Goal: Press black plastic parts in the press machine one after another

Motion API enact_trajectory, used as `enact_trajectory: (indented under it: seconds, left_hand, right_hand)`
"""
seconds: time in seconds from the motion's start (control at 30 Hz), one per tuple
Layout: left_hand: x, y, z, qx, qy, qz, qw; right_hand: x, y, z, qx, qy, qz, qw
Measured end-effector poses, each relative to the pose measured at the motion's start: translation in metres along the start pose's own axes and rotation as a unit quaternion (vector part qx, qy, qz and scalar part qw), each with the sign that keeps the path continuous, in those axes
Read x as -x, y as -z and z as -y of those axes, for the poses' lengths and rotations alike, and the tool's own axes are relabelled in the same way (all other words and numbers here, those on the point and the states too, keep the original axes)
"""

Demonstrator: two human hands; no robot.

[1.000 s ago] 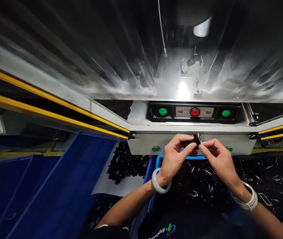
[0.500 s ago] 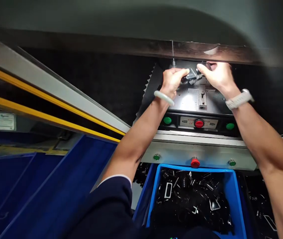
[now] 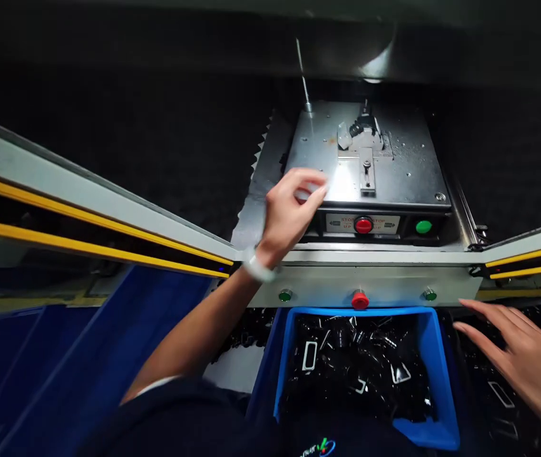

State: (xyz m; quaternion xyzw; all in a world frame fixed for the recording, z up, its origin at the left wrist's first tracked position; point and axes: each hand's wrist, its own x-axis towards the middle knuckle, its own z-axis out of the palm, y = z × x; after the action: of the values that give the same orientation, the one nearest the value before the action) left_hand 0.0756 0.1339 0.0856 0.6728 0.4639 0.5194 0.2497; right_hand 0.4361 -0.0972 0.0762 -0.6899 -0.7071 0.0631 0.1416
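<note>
My left hand is over the front left of the metal fixture plate, fingers curved toward the thumb. The fingertips are slightly blurred, and nothing shows between them. A small dark part with a ribbed section sits on a pale holder near the plate's middle, apart from both hands. A pale translucent piece lies to its left. At the lower right, my right hand is open, fingers stretched out above black parts.
A blue bin full of shiny black parts stands below the machine front. A red button and a green button line the plate's front; a red knob sits lower. Yellow-striped side posts flank the opening. A thin rod rises behind.
Both hands have left the dark part, which now sits on the holder. My left hand moved down and left to the plate's front; my right hand swung down to the lower right and opened.
</note>
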Motion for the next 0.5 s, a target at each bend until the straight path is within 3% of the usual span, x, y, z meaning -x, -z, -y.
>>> enact_trajectory:
  seconds: [0.1, 0.2, 0.33, 0.5]
  left_hand:
    - [0.101, 0.049, 0.003, -0.112, 0.090, 0.040, 0.989]
    - [0.155, 0.079, 0.027, -0.182, 0.118, 0.129, 0.968]
    - [0.167, 0.090, 0.059, -0.258, 0.113, 0.220, 0.934]
    - [0.166, 0.089, 0.061, -0.345, 0.080, 0.222, 0.909]
  right_hand:
    - [-0.021, -0.036, 0.003, 0.016, -0.011, 0.058, 0.998]
    - [-0.037, -0.060, -0.003, -0.001, -0.046, 0.097, 0.994]
    - [-0.045, -0.073, -0.009, -0.010, -0.058, 0.100, 0.993]
    - [-0.048, -0.080, -0.003, 0.012, -0.034, 0.065, 0.997]
